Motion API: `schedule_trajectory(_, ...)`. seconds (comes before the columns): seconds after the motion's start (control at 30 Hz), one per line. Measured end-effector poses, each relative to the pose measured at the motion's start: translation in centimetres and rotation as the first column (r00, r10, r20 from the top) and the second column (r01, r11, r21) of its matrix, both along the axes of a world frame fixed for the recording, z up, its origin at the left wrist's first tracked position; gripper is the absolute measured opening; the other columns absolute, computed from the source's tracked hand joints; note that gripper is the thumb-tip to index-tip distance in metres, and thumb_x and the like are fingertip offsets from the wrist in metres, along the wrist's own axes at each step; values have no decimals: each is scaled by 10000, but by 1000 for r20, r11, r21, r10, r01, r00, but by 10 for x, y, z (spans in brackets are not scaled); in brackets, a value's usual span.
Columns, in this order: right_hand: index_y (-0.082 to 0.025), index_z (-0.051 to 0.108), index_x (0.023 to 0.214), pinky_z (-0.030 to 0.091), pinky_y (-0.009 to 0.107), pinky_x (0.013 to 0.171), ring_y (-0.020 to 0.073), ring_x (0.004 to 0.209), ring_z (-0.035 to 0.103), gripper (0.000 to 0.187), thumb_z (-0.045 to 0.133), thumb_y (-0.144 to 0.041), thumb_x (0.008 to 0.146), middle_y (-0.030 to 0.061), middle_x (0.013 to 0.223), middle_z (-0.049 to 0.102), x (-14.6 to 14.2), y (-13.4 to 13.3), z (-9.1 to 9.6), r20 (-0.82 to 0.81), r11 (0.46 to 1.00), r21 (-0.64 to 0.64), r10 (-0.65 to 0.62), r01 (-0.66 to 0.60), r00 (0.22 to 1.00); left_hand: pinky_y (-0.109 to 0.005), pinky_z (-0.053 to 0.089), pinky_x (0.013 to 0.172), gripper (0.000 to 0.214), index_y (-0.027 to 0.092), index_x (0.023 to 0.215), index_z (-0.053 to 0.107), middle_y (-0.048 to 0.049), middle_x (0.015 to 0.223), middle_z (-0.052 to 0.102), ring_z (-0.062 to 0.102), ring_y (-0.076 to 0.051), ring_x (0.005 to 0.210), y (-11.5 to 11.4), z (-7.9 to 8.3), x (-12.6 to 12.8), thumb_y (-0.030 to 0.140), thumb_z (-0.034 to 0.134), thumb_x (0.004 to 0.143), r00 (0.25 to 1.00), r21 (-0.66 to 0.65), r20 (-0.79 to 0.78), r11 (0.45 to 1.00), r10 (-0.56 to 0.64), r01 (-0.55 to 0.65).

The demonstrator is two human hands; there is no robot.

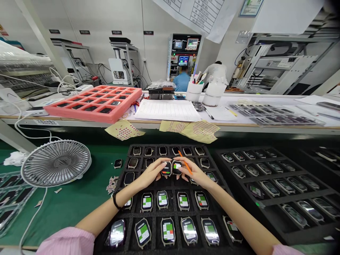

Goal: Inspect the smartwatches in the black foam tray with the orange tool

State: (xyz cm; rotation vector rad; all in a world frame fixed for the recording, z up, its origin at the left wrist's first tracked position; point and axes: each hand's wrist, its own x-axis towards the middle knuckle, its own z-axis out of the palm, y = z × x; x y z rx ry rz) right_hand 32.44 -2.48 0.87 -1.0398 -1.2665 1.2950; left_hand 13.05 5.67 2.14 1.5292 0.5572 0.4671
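A black foam tray point(223, 187) in front of me holds several smartwatch bodies in rows; the near ones show lit green, white and red screens. My left hand point(151, 173) is closed on one watch point(166, 169) over the tray's middle. My right hand point(191, 172) pinches a second watch point(176, 167) right beside it and also carries an orange stick point(185, 163) that points up and to the left. The two watches nearly touch.
A second black tray of watches point(278, 184) lies to the right. A small white fan point(56, 162) sits on the green mat at left, with one loose watch point(118, 163) near it. A pink tray point(95, 101), papers and pen cups stand on the raised shelf. People work in the background.
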Motion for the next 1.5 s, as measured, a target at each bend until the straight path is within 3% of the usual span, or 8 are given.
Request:
schedule_trajectory(0.3, -214, 518, 1115, 370, 203, 411, 117, 572, 613, 347, 595, -393, 828, 1, 807, 547, 0, 0, 0, -1, 999, 9, -44, 44, 999, -187, 292, 450, 464, 177, 1186, 512, 13, 757, 516, 478, -90, 581, -2, 1, 0, 484, 530, 839, 1000, 25, -11, 1000, -8, 9)
schedule_trajectory(0.53, -209, 524, 1107, 354, 202, 401, 117, 555, 608, 347, 615, -377, 819, -7, 775, 550, 0, 0, -2, 27, 997, 7, -82, 82, 996, -188, 309, 450, 479, 170, 1162, 537, 1, 769, 527, 519, -105, 612, -2, 2, 1, 521, 507, 838, 1000, -30, 16, 1000, 8, -7)
schedule_trajectory(0.73, -206, 544, 1113, 353, 202, 402, 128, 564, 624, 326, 570, -390, 845, 3, 781, 574, 2, 0, -4, -73, 998, -19, -63, 61, 995, -185, 300, 458, 485, 177, 1153, 550, -22, 798, 561, 560, -129, 660, 1, 0, 0, 533, 524, 826, 998, -135, 54, 990, -38, 45)
schedule_trajectory(1.0, -213, 514, 1142, 367, 204, 411, 126, 566, 607, 346, 567, -393, 850, 3, 761, 577, 2, 0, -6, -29, 998, -2, -59, 59, 998, -190, 347, 472, 465, 191, 1205, 508, -20, 848, 551, 550, -120, 679, 1, -2, -1, 481, 527, 842, 998, -30, 65, 999, -22, 24)
schedule_trajectory(1.37, -252, 439, 1225, 397, 190, 433, 139, 714, 618, 467, 642, -342, 815, 37, 949, 553, 1, -2, -3, 31, 999, 45, 8, -10, 999, -200, 364, 496, 469, 201, 1238, 469, -26, 896, 561, 521, -111, 679, 0, -2, -3, 422, 574, 838, 999, 57, 34, 998, -21, 19)
schedule_trajectory(1.5, -254, 432, 1228, 398, 184, 429, 140, 727, 618, 468, 644, -337, 818, 35, 939, 546, 1, -2, -4, 38, 998, 54, 12, -14, 999, -259, 467, 679, 459, 206, 1206, 480, -57, 1054, 578, 576, -151, 829, 0, -3, -2, 366, 636, 805, 998, 74, 53, 997, -16, 12)
